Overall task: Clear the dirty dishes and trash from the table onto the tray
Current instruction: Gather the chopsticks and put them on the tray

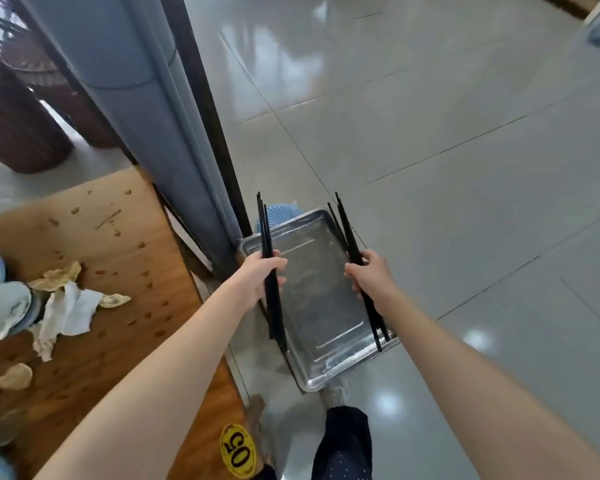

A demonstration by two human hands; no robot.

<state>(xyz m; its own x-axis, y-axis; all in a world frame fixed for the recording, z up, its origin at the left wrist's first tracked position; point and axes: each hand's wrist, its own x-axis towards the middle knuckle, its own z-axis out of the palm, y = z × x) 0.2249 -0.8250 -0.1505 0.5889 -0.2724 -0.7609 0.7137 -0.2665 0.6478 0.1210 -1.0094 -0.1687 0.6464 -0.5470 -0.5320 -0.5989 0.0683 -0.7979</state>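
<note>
Beside the bench (118,271), over the floor (465,168), the metal tray (312,384) lay bare: nothing showed on its bottom. It appeared to sit on a blue ribbed thing (278,214) at its far end, though what carried it could not be made out fully.

The left grip (264,275) was curled round a bundle of black chopsticks (264,230) above the tray's left rim. The right grip (371,277) was clamped on a second bundle of chopsticks (347,230) above the right rim. Both bundles pointed away from the person, their near ends hanging over the tray. Whether the fingers also touched the tray's rim could not be told.

By my reading the task was at an early stage. The chopsticks had been gathered from the bench but not yet laid down, so nothing at all counted as cleared onto the tray.

Much was left on the bench: crumpled napkins (71,306) lay scattered near its left side, with the stacked blue-and-white bowls (0,299) just beside them at the edge of view. Brown spots and scraps dotted the wood. A yellow number tag (238,451) sat at the bench's near corner. Releasing both bundles into the tray seemed the step in hand, with bowls and napkins to follow.
</note>
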